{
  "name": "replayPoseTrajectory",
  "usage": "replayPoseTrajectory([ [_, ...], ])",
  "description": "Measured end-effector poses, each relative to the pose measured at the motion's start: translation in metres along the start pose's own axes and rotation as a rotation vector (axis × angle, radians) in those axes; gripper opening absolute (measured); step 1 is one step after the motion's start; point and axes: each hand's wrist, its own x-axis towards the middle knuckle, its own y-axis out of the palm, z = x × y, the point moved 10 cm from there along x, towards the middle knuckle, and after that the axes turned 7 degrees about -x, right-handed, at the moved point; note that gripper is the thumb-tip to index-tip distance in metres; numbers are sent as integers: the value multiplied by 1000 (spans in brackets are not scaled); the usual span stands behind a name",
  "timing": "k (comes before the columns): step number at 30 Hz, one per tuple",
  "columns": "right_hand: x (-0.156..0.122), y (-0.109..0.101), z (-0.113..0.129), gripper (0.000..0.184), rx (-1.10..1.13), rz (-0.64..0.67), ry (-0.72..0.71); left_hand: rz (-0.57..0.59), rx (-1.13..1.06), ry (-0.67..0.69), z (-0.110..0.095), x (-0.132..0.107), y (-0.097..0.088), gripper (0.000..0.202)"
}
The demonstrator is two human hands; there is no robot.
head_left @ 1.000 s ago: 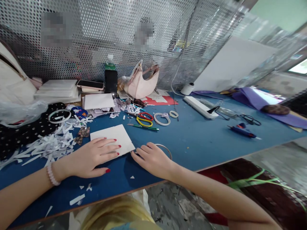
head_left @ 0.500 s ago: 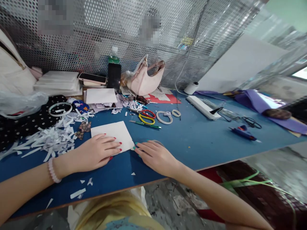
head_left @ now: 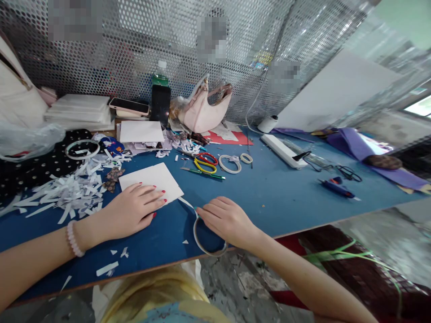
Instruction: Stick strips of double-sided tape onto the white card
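Observation:
My left hand [head_left: 129,213] lies flat, fingers stretched out, on the near edge of a white paper sheet [head_left: 150,181] on the blue table [head_left: 276,193]. My right hand [head_left: 226,220] rests on a thin pale ring [head_left: 199,237] at the table's front edge, fingers curled down over its rim. A narrow white strip runs from the ring toward the paper's corner. The ring's near arc hangs slightly over the table edge.
White paper shreds [head_left: 72,190] pile up at the left. Red and yellow rings [head_left: 205,163], white rings [head_left: 230,163], a power strip [head_left: 281,150], a blue tool [head_left: 335,187], scissors [head_left: 348,172], a pink bag [head_left: 204,110] and a phone [head_left: 129,106] lie farther back. A perforated metal screen stands behind.
My right hand has pulled the ring toward me, from beside the paper's corner to the table's front edge. My left hand has stayed pressed on the paper.

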Motion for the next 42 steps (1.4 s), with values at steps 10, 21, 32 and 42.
replayPoseTrajectory([
  [10,1,7,5,23,18,-31,-117,0,3,-85,4,0,0,36],
  [21,1,15,-54,23,-4,-14,83,-7,-14,-79,7,-3,0,39],
  [32,30,102,-124,16,45,290,295,-5,-74,-95,7,-2,-2,38],
  [42,24,100,-117,11,228,308,264,8,-87,-90,9,-2,2,39],
])
